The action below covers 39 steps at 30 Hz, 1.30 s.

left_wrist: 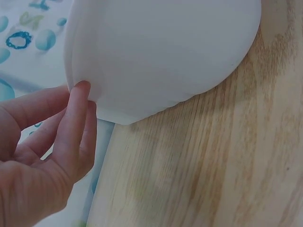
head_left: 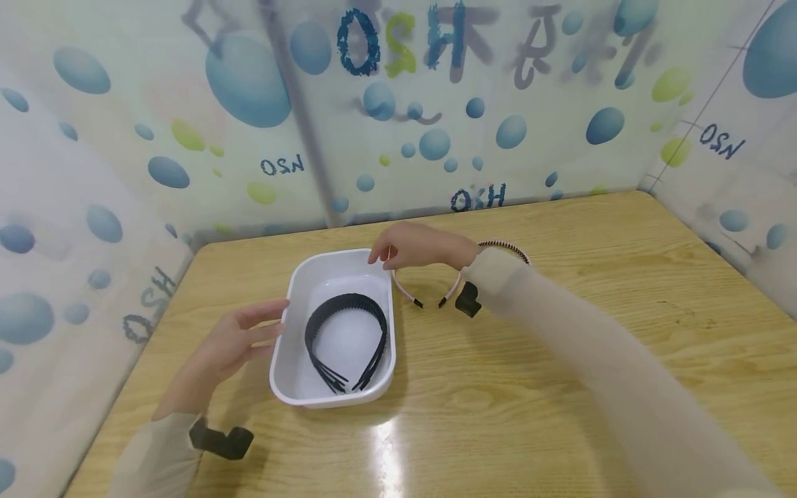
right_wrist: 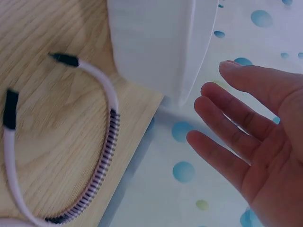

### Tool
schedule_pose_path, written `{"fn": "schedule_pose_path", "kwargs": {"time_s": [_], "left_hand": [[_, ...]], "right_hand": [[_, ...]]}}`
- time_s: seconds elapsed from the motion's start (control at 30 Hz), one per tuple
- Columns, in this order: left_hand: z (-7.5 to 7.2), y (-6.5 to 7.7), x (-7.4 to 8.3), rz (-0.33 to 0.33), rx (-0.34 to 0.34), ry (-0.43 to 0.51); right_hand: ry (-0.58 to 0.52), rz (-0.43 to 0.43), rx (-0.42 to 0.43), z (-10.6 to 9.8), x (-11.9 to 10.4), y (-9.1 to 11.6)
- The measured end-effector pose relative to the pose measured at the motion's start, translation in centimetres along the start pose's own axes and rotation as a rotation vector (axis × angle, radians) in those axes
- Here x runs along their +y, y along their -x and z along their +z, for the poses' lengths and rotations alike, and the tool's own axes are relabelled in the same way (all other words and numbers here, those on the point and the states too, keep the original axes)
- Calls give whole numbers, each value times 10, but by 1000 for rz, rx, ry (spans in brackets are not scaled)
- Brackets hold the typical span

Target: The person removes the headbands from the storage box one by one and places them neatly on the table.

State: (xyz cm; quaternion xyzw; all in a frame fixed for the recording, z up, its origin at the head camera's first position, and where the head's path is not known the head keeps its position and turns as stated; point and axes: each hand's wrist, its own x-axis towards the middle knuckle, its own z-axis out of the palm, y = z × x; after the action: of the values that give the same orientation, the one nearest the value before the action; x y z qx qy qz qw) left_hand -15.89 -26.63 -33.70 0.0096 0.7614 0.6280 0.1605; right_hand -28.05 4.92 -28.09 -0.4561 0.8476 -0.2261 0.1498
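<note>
A white plastic tray [head_left: 280, 377] stands on the wooden table. Inside it lie black ridged headbands [head_left: 349, 301], nested together with their ends toward me. The left hand [head_left: 239, 342] is at the tray's left side, its extended fingertips touching the wall near the rim, as the left wrist view shows. Over the far right corner of the tray is the right hand [head_left: 414, 245]; its fingers are loosely bent, and in the right wrist view they hold nothing. Partly hidden behind the right wrist, a pale pink headband [right_wrist: 108, 90] with black tips and a dark striped wrap rests on the table.
The wooden table [head_left: 498, 415] ends at a bubble-patterned sheet [head_left: 436, 173] behind it and at both sides. A dark camera strap [head_left: 218, 439] sits on the left wrist, and another black camera mount [head_left: 468, 299] on the right.
</note>
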Motion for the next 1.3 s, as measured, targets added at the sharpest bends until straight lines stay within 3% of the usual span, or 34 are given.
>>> {"fn": "schedule_pose_path", "kwargs": {"time_s": [0.5, 0.8, 1.0, 1.3], "left_hand": [[0, -1, -2, 9, -19, 19], [-1, -2, -1, 2, -14, 12], [-1, -1, -1, 5, -15, -10], [0, -2, -5, 42, -28, 56]], "right_hand": [[50, -23, -90, 18, -24, -34], [139, -23, -148, 21, -35, -52], [132, 0, -197, 25, -42, -65], [171, 54, -259, 31, -46, -82]]}}
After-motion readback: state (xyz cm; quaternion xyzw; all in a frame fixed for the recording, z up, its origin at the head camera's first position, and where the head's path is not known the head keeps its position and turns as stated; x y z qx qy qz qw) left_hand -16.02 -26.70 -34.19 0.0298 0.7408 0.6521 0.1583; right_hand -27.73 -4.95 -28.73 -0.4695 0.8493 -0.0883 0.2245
